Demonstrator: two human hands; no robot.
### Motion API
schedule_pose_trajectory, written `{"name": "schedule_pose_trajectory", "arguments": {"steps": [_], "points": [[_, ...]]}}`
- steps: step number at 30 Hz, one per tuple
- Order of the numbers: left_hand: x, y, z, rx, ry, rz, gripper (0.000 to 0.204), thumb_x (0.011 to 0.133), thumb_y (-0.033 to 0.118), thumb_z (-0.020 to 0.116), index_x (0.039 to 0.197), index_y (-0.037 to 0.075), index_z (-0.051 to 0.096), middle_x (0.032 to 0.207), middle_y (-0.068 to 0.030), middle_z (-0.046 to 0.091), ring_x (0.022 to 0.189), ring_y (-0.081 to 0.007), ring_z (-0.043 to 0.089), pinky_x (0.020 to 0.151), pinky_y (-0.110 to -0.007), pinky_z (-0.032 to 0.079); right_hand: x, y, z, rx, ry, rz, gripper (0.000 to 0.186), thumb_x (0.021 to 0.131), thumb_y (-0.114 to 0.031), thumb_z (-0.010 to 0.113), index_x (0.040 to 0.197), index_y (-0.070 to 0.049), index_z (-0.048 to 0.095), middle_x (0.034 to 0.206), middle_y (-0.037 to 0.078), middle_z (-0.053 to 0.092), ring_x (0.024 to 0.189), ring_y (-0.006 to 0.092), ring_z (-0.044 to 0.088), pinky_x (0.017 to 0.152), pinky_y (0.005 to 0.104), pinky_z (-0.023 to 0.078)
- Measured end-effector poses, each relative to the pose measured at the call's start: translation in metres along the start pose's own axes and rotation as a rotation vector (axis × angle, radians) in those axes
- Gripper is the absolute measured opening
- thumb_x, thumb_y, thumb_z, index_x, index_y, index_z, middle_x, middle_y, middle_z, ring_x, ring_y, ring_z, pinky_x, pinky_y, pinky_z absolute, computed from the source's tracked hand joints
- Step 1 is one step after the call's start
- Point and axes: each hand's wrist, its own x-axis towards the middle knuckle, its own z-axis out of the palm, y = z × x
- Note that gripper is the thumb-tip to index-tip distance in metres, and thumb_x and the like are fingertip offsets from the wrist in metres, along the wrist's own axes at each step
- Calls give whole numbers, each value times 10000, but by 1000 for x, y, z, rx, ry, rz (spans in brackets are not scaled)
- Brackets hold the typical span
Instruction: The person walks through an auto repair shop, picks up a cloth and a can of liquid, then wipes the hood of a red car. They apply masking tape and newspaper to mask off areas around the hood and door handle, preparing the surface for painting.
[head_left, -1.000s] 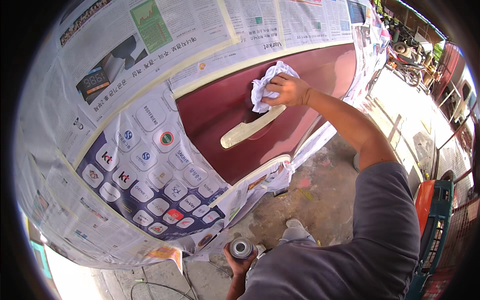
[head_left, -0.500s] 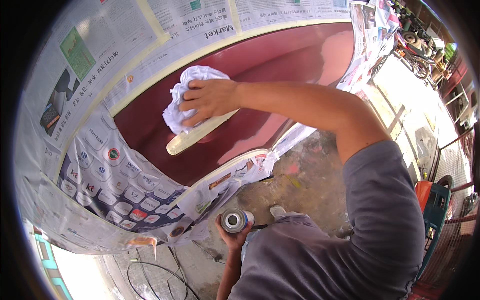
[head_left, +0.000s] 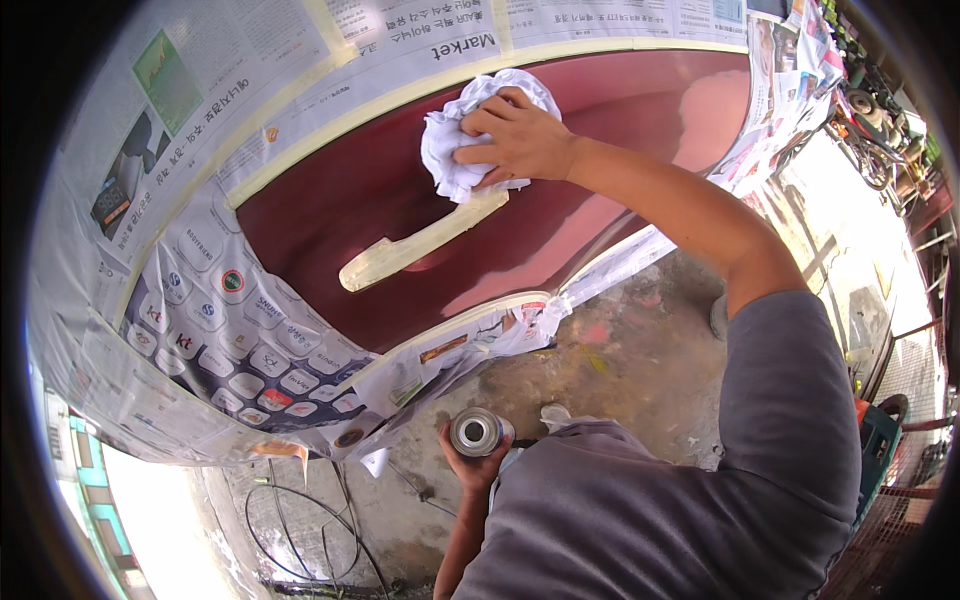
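Observation:
My right hand (head_left: 525,140) grips a bunched white cloth (head_left: 445,140) and presses it to a dark red car panel (head_left: 330,230), near its upper edge. Just below the cloth, a door handle (head_left: 420,247) wrapped in pale masking tape slants across the panel. Low in front of my body, my left hand (head_left: 472,465) is wrapped round a round metal can (head_left: 478,432). The can stands upright with its top opening uncovered; its contents are too dark to make out.
Taped newspaper (head_left: 250,80) and printed sheeting (head_left: 235,330) surround the red panel. A black hose or cable (head_left: 300,575) loops over the concrete floor (head_left: 640,370). At the right stands a green crate-like object (head_left: 880,440). Bicycles (head_left: 870,165) and clutter lie farther back.
My right hand has moved the cloth up and to the right along the panel, uncovering more of the taped handle. My left hand still holds the can low down.

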Motion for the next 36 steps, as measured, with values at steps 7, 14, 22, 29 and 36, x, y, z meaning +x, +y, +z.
{"name": "schedule_pose_trajectory", "arguments": {"steps": [7,14,22,29,36], "points": [[9,-17,-13,115,-76,75,1069,576,348,1012,1399,11,419,1292,-164,520,1199,-328,557,1047,-473,447,-62,-9,22,-69,155,238,440,781,-516,827,1098,-288,626,1129,12,548,1116,265,538,975,473,409],[17,-3,-7,28,-176,107,1028,605,348,1014,1364,5,412,1250,-151,513,1148,-305,543,1026,-466,439,-76,-128,73,-172,411,1347,512,938,-475,699,1174,-40,570,1071,248,545,1036,446,535,907,561,409],[43,-3,-26,-281,-439,26,998,591,298,1027,1331,15,420,1201,-143,530,1128,-294,552,1014,-467,445,-109,-63,75,-46,615,2233,610,1047,-529,497,1278,36,513,1263,306,547,1160,480,571,1004,556,456],[81,3,-1,72,-623,396,969,532,256,1014,1297,51,455,1186,-147,541,1100,-359,565,982,-498,449,28,-72,38,-109,531,1011,474,877,-520,720,1135,-132,630,1167,158,559,1070,374,552,953,543,417],[81,45,77,114,-673,495,975,523,298,1016,1293,53,471,1160,-156,548,1081,-387,569,956,-514,471,-100,12,46,-36,541,819,465,896,-500,716,1146,-117,634,1159,151,585,1069,356,576,919,503,452]]}}
